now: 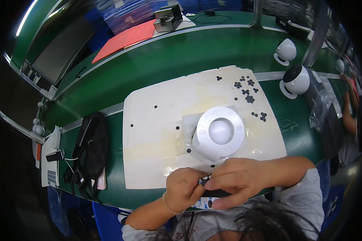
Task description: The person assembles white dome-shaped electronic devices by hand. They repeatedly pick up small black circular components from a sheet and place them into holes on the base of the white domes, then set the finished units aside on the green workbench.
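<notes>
Small dark piece (203, 181) sits in the left fingers' (195, 176) pinch, right fingers (221, 182) against it, whether gripping I can't tell; I'd judge this peeling, the next move calling for steadiness

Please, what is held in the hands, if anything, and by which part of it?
A small dark piece: the left hand holds its left end. The right hand is at its right end; whether it grips too is unclear.
</notes>
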A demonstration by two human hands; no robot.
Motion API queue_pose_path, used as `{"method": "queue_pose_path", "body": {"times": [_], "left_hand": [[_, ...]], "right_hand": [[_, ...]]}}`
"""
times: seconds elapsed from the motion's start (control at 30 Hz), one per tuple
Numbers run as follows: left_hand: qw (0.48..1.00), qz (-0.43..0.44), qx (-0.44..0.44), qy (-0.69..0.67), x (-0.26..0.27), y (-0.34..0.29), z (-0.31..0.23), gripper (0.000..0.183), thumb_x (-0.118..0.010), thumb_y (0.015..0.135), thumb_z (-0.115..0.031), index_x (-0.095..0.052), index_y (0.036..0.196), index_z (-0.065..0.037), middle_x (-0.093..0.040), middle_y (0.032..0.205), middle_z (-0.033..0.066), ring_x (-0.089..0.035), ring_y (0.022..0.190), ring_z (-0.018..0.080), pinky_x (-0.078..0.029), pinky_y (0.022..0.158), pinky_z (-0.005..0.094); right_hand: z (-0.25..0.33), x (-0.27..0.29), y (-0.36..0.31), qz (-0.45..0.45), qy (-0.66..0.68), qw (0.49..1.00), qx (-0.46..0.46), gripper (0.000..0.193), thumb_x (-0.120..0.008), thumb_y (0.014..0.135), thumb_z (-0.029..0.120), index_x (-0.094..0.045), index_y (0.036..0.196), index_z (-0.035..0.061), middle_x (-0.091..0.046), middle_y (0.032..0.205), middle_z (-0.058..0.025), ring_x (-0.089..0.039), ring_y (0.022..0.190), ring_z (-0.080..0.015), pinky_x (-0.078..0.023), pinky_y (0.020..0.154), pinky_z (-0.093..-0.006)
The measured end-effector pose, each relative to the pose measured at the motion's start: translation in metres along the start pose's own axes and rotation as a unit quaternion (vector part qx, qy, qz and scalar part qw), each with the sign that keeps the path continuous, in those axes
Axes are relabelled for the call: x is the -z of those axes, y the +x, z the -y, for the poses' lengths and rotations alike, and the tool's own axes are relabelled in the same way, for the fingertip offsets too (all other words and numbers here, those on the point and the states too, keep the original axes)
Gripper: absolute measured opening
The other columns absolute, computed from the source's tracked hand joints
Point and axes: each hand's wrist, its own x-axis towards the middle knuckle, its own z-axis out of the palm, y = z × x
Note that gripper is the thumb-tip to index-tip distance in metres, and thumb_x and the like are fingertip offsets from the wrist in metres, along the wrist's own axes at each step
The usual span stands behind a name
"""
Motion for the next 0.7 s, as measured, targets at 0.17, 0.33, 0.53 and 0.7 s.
{"method": "queue_pose_path", "body": {"times": [0.17, 0.33, 0.53, 0.7], "left_hand": [[0.989, -0.07, 0.009, 0.132, 0.007, 0.012, -0.015, 0.023, -0.071, 0.064, -0.017, -0.052, 0.066, -0.005, -0.058, 0.094, 0.0131, -0.053, 0.088, 0.0288, -0.04, 0.075, 0.0381], [0.982, -0.012, -0.052, 0.181, -0.013, 0.009, -0.01, 0.033, -0.068, 0.069, -0.034, -0.05, 0.057, -0.008, -0.049, 0.124, 0.0085, -0.039, 0.115, 0.0302, -0.027, 0.088, 0.0436], [0.967, 0.025, -0.084, 0.241, -0.012, 0.002, -0.01, 0.038, -0.071, 0.065, -0.037, -0.05, 0.057, -0.006, -0.053, 0.118, 0.0105, -0.038, 0.114, 0.0334, -0.027, 0.086, 0.0471], [0.976, 0.013, -0.041, 0.213, -0.014, 0.005, -0.012, 0.03, -0.068, 0.069, -0.033, -0.053, 0.058, -0.009, -0.055, 0.117, 0.0035, -0.043, 0.113, 0.0246, -0.025, 0.09, 0.0414]], "right_hand": [[0.004, 0.023, -0.01, 0.002, 0.141, 0.975, -0.173, 0.04, -0.063, 0.074, 0.004, -0.049, 0.111, 0.006, -0.051, 0.094, -0.0095, -0.052, 0.067, -0.0182, -0.044, 0.059, -0.0303], [-0.037, 0.052, -0.005, -0.119, -0.021, 0.957, -0.263, 0.06, -0.048, 0.079, -0.011, -0.021, 0.129, 0.0092, -0.033, 0.127, -0.0169, -0.051, 0.08, -0.0135, -0.043, 0.068, -0.0257], [-0.038, 0.057, 0.012, -0.082, 0.041, 0.936, -0.339, 0.056, -0.043, 0.077, -0.011, -0.027, 0.128, 0.0045, -0.036, 0.122, -0.015, -0.052, 0.078, -0.0135, -0.043, 0.07, -0.0246], [-0.041, 0.057, 0.007, -0.085, 0.041, 0.935, -0.342, 0.057, -0.041, 0.074, -0.012, -0.029, 0.128, 0.003, -0.038, 0.117, -0.0161, -0.053, 0.075, -0.0144, -0.044, 0.071, -0.0263]]}}
